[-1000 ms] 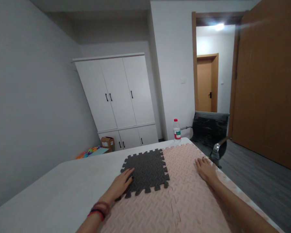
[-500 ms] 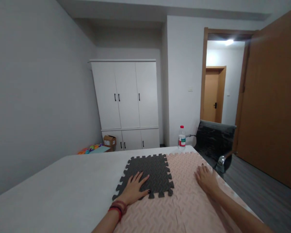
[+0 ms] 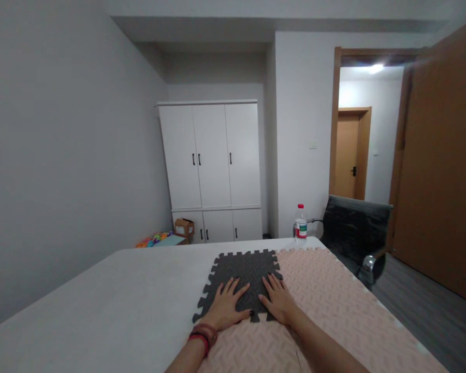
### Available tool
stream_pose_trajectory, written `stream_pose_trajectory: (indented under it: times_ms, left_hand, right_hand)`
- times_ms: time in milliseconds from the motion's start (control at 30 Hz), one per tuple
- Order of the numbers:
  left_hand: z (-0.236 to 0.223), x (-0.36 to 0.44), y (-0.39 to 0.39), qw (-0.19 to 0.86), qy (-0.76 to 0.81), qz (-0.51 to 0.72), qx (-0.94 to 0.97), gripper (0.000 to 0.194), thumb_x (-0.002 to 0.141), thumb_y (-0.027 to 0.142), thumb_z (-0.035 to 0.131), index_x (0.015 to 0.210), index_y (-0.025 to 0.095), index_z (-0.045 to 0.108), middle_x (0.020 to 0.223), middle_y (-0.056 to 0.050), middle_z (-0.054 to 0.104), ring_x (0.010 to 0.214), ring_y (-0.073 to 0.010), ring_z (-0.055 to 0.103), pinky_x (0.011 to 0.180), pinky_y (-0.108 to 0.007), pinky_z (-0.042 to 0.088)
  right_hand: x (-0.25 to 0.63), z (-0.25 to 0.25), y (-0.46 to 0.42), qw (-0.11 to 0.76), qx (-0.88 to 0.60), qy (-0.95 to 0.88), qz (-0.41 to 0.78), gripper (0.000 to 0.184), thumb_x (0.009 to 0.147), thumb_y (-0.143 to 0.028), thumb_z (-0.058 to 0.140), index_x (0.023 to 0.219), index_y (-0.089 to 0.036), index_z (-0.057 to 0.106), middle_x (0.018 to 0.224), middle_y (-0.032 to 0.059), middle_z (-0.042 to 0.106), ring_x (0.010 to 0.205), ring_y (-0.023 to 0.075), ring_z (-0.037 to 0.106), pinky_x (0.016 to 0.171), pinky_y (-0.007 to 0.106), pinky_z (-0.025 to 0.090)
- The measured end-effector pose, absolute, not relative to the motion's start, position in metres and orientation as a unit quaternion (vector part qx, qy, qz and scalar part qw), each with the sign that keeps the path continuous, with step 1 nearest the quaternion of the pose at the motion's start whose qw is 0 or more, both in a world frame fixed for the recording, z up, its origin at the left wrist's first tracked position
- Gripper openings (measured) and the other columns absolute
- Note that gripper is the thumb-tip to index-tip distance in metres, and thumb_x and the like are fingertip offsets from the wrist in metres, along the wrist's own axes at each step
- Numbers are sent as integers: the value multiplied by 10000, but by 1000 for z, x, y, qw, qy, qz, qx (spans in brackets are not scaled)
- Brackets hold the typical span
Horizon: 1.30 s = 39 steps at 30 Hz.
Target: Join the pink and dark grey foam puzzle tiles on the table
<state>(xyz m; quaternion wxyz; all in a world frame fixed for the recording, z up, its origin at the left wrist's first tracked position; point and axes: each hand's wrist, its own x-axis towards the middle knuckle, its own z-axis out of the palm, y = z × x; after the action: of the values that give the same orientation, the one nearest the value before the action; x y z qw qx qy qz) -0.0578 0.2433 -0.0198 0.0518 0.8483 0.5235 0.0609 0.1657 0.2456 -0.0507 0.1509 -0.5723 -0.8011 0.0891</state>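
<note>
A dark grey foam mat tile [image 3: 243,267] with jigsaw edges lies flat on the table, beside pink foam mat tiles [image 3: 318,290] of the same kind. My left hand [image 3: 228,305] rests on the grey tile's near left part, palm down with fingers spread. At the tile's right edge, my right hand [image 3: 277,300] also lies palm down, its fingers on the grey surface and its wrist over the pink. Both hands hold nothing. The near right corner of the grey tile is hidden under my right hand.
The white table [image 3: 147,295] extends to the left. A water bottle [image 3: 301,225] with a red cap stands at its far edge. Behind it are a black chair [image 3: 355,233], a white cabinet [image 3: 213,160], a cardboard box [image 3: 184,228] and an open brown door [image 3: 442,171].
My right hand has moved left from the pink tile's right side onto the grey tile's edge. My left hand stays on the grey tile. The view has shifted slightly.
</note>
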Motion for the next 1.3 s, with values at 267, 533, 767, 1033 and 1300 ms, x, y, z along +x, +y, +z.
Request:
stream_pose_trajectory:
  times_ms: [267, 533, 767, 1033, 1300]
  left_hand:
    - [-27, -47, 240, 55, 550, 86, 829, 929, 601, 814, 462, 1381, 332, 313, 1497, -108, 254, 1394, -324, 97, 1086, -587, 41]
    - [-25, -50, 235, 56, 548, 110, 827, 945, 578, 850, 435, 1364, 332, 349, 1488, -115, 276, 1392, -322, 114, 1089, -579, 34]
    - [-30, -52, 238, 58, 550, 111, 826, 874, 599, 821, 464, 1340, 369, 358, 1491, -88, 278, 1398, -287, 103, 1102, -555, 28]
    - [-21, -47, 237, 71, 552, 111, 823, 835, 628, 781, 487, 1344, 372, 355, 1495, -87, 267, 1398, -291, 101, 1101, -564, 18]
    - [-25, -51, 244, 101, 552, 88, 823, 895, 611, 838, 425, 1384, 450, 196, 1528, -56, 166, 1404, -265, 24, 1101, -544, -28]
  right_hand:
    - [165, -49, 248, 126, -575, -802, 99, 781, 857, -655, 213, 1451, -148, 199, 1505, 126, 164, 1384, 274, 84, 1104, 453, 73]
    - [174, -23, 293, 97, -586, -801, 76, 660, 878, -517, 292, 1426, -148, 286, 1464, 133, 288, 1347, 253, 236, 1092, 397, 155]
    - [165, -55, 331, 112, -651, -748, 62, 732, 892, -552, 182, 1439, -66, 206, 1489, 178, 188, 1381, 274, 106, 1100, 425, 105]
    - [175, -53, 358, 107, -656, -745, 52, 747, 856, -625, 213, 1414, -139, 316, 1452, 160, 301, 1341, 289, 241, 1076, 466, 141]
    - [174, -67, 387, 132, -676, -723, 44, 721, 876, -581, 160, 1436, -135, 250, 1486, 128, 230, 1383, 246, 108, 1088, 496, 53]
